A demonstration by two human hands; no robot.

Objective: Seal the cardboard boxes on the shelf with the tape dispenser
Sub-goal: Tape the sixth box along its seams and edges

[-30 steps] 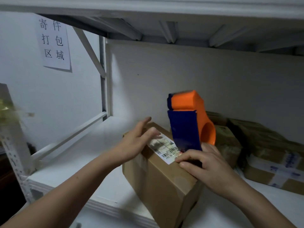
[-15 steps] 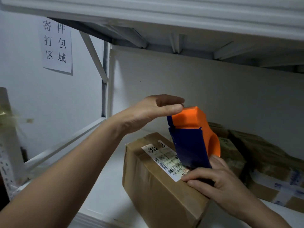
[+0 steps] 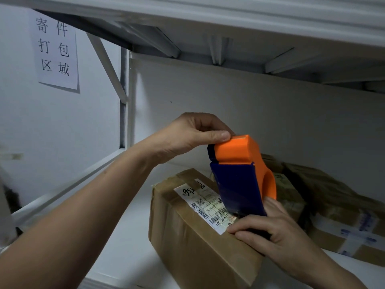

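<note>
Head view: the left hand, which lay flat on the cardboard box a second ago, has lifted off and now pinches the orange top of the tape dispenser between thumb and curled fingers. It may be picking at the loose tape end rather than the housing, but the view is too poor to say. I judge that taping has not started and the tape is being readied.

The dispenser stands nearly upright on the near right part of the box top, its blue body covering the right edge of the shipping label. The right hand grips its lower end, fingers wrapped round it and resting on the box edge.

The box sits on the white shelf, with more boxes to the far right.
</note>
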